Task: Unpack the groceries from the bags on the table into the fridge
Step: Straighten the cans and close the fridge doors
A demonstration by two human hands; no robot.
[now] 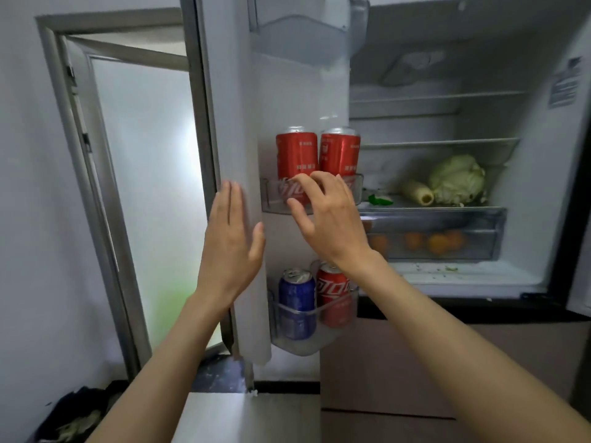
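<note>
The fridge stands open, its door (236,129) swung out to the left. My left hand (232,241) lies flat with straight fingers against the door's edge. My right hand (326,215) hovers with loosely curled fingers in front of the middle door shelf (271,199), holding nothing. Two red cola cans (296,155) (340,151) stand side by side on that shelf. In the lower door bin (307,343) stand a blue can (296,302) and a red cola can (332,292). The bags and the table are out of view.
Inside the fridge a cabbage (457,179), a pale root vegetable (417,191) and something green (379,200) lie on a glass shelf. Oranges (438,243) fill the clear drawer below. An open doorway (144,187) is to the left; a dark bin (76,414) sits on the floor.
</note>
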